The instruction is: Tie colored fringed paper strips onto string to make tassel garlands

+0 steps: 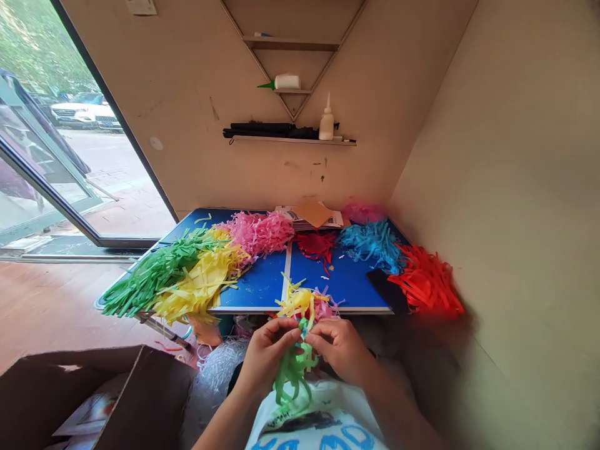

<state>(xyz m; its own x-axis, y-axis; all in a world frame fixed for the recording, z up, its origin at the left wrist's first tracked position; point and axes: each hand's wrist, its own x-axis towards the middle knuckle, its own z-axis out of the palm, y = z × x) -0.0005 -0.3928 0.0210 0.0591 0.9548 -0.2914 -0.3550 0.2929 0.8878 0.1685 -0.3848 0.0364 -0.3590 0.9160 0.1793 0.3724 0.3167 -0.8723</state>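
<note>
Both of my hands are close together over my lap, just in front of the blue table's (262, 290) near edge. My left hand (274, 344) pinches a bunch of green tissue paper strips (293, 372) at its gathered top. From the other side, my right hand (337, 347) pinches at the same gathered spot, where a bit of blue shows. The green strips hang down in front of my shirt. Beyond my fingers, yellow strips (300, 301) and pink strips (325, 306) fan out over the table edge, apparently joined to the bunch; the joint is hidden by my fingers.
Piles of green (159, 272), yellow (201, 281), pink (257, 234), blue (372, 242) and red strips (429, 278) lie on the table. A cardboard box (154, 394) stands at lower left. A shelf (295, 140) above holds a glue bottle (327, 122).
</note>
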